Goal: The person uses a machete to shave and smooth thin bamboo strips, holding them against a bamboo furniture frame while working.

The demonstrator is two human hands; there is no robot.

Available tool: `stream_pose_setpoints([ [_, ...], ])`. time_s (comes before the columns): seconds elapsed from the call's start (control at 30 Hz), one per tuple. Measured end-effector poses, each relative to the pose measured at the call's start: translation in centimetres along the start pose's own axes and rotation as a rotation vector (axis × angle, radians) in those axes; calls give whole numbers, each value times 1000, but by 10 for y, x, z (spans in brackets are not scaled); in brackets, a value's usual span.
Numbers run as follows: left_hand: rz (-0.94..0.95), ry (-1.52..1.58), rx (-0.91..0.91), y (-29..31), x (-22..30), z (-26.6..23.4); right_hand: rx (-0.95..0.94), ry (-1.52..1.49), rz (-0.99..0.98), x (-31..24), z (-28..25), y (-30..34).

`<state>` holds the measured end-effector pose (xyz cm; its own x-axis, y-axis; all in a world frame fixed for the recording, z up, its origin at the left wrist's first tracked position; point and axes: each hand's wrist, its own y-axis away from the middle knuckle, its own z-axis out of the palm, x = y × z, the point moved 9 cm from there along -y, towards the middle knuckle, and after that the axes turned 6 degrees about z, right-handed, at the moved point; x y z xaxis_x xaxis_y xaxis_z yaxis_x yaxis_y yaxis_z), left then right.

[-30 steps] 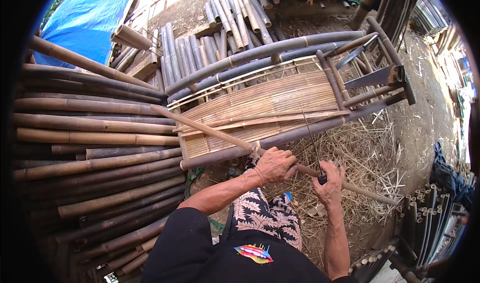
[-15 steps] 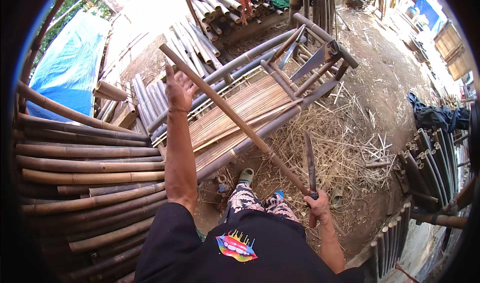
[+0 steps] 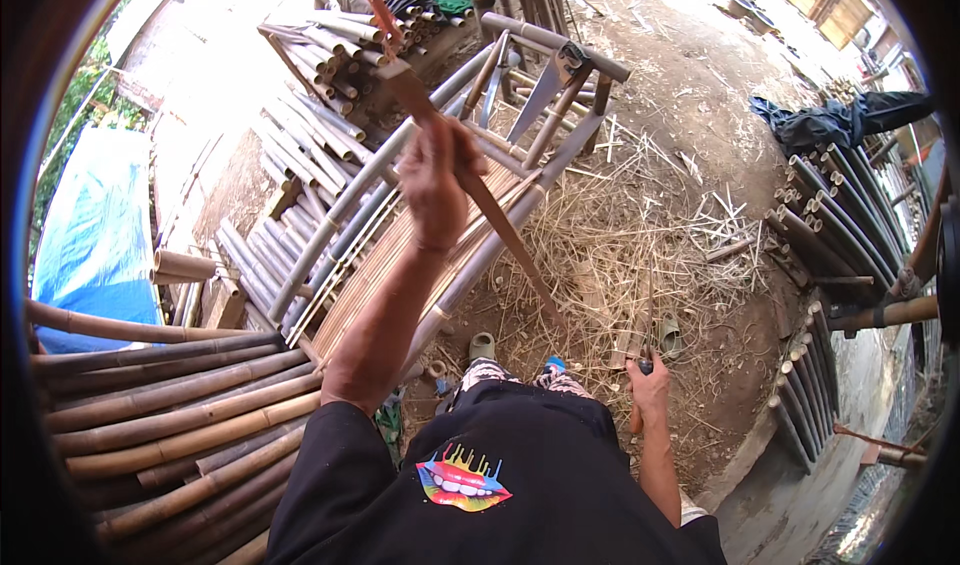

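My left hand (image 3: pixel 437 180), a little blurred by motion, is wrapped round a long brown bamboo strip (image 3: pixel 512 243) near its upper end. The strip slants down to the right, and its lower end is apart from my right hand. In my right hand (image 3: pixel 650 385), low on the right, is a long knife; its thin blade (image 3: pixel 650 310) points away from me, seen nearly edge-on. Behind the left hand stands a bamboo bench (image 3: pixel 435 320) with a slatted top. A handsaw (image 3: pixel 535 100) rests at the bench's far end.
Thick bamboo poles (image 3: pixel 180 420) lie stacked at my left. More cut poles (image 3: pixel 315 130) are piled beyond the bench, near a blue tarp (image 3: pixel 95 230). Shavings (image 3: pixel 610 225) cover the ground ahead. Upright dark bamboo tubes (image 3: pixel 840 230) stand at right under dark cloth (image 3: pixel 840 120).
My left hand, open beside the strip before, has closed round it and moved right. The strip's lower end has left my right hand. The view has turned rightward.
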<state>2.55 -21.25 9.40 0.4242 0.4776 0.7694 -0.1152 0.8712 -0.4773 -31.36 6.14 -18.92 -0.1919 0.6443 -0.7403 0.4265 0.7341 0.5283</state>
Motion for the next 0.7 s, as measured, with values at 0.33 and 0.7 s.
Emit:
stream_pose_setpoints([
  [0.33,24,-572,-343,16,-39,41,8,-138,57,25,-4,37],
  [0.7,-256,-227,-608,47,-36,79,-83,65,-211,-88,49,-17],
])
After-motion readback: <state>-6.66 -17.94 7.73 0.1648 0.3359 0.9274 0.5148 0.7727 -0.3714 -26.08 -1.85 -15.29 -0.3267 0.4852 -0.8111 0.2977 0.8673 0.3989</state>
